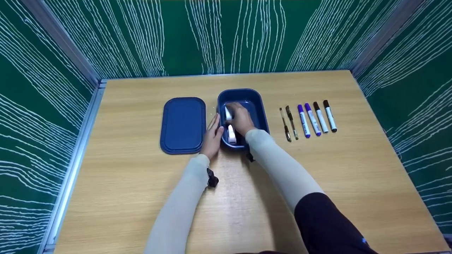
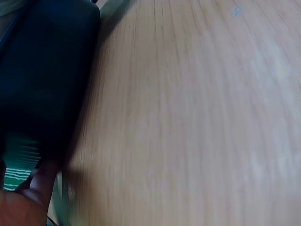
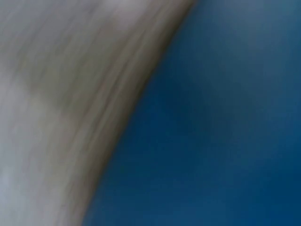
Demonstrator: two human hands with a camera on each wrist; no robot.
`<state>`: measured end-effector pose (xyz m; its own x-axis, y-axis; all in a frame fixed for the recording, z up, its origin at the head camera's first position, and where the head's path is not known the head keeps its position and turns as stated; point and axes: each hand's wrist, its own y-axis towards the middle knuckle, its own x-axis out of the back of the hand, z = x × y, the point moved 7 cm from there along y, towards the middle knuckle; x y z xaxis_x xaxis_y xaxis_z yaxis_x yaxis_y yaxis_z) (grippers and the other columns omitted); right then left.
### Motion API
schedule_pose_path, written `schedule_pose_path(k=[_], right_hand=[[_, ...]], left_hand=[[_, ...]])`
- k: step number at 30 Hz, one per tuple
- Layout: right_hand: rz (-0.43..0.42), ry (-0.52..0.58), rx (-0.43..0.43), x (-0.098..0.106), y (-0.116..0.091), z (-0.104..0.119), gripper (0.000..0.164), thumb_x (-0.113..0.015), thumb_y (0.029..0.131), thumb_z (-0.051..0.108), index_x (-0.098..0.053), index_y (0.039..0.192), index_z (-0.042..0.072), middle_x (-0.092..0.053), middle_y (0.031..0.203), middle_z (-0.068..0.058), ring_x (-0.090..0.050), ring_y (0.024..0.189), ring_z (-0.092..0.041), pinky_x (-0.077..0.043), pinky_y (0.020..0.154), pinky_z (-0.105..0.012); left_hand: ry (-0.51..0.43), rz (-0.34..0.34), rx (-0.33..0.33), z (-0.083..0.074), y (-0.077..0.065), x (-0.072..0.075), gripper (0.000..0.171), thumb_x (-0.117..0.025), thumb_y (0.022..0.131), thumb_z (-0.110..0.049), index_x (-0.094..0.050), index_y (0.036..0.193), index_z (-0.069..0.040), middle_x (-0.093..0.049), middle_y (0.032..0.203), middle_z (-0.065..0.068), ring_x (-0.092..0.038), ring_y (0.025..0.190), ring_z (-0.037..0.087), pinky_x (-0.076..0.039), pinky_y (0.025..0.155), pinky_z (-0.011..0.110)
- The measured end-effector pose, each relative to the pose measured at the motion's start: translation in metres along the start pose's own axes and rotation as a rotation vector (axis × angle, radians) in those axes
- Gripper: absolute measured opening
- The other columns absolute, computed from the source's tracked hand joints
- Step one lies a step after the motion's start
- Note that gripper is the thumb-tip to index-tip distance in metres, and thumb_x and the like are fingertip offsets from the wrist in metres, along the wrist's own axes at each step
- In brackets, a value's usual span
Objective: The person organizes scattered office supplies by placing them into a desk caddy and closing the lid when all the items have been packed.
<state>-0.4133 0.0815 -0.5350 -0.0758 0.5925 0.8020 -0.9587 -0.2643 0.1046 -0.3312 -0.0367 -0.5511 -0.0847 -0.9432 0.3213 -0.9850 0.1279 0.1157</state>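
Note:
A lidless dark blue box (image 1: 263,118) stands on the table. My right hand (image 1: 243,118) reaches down into it, fingers and thumb around a small white object (image 1: 228,113) whose kind I cannot tell. Nearer the front of the box lies a second white object (image 1: 231,135), narrow and rounded at one end. Outside, my left hand (image 1: 211,139) rests its straight fingers along the box's left wall; the left wrist view shows fingers (image 2: 42,183) at the dark box side (image 2: 47,70). Only a blurred blue surface (image 3: 211,132) and wood fill the right wrist view.
The matching blue lid (image 1: 183,125) lies flat just left of the left hand. Right of the box, two pens (image 1: 285,124) and several markers (image 1: 313,117) with purple or black caps lie in a row. Green panels with white lines (image 1: 204,35) border the wooden table (image 1: 123,176).

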Motion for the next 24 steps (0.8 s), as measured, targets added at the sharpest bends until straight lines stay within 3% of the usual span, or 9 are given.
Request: schedule_pose_path(k=[8,13,19,24], right_hand=[[0.056,0.005,-0.029,0.003,-0.001,-0.004,0.059,-0.075,0.087,0.016,-0.051,0.141,0.010,-0.048,0.143,-0.008,-0.042,0.133,-0.024,-0.032,0.111,-0.036],[0.073,0.016,-0.061,0.018,0.000,-0.003,0.060,-0.073,0.089,0.026,-0.051,0.143,0.015,-0.044,0.148,-0.007,-0.037,0.137,-0.024,-0.028,0.113,-0.036],[-0.013,0.045,-0.076,0.055,-0.002,0.003,0.050,-0.066,0.094,0.031,-0.054,0.141,0.019,-0.046,0.147,-0.002,-0.037,0.137,-0.019,-0.027,0.113,-0.035],[-0.107,0.086,-0.073,0.085,-0.009,0.000,0.045,-0.066,0.094,0.033,-0.057,0.137,0.023,-0.052,0.140,0.004,-0.046,0.130,-0.015,-0.036,0.108,-0.030]], left_hand=[[0.007,0.004,-0.006,0.000,0.001,-0.002,0.052,-0.040,0.106,-0.020,-0.023,0.155,-0.012,-0.018,0.161,0.004,-0.015,0.145,0.016,-0.014,0.116,0.028],[-0.004,-0.002,0.009,-0.002,0.001,0.000,0.053,-0.041,0.106,-0.019,-0.023,0.155,-0.013,-0.017,0.161,0.002,-0.015,0.145,0.014,-0.016,0.116,0.028],[-0.004,-0.014,0.034,-0.003,-0.001,0.002,0.053,-0.041,0.106,-0.019,-0.024,0.155,-0.015,-0.017,0.161,0.003,-0.014,0.145,0.014,-0.015,0.117,0.031],[0.000,-0.009,0.037,-0.003,-0.002,-0.001,0.052,-0.041,0.106,-0.020,-0.025,0.155,-0.015,-0.017,0.161,0.002,-0.013,0.145,0.015,-0.014,0.117,0.031]])
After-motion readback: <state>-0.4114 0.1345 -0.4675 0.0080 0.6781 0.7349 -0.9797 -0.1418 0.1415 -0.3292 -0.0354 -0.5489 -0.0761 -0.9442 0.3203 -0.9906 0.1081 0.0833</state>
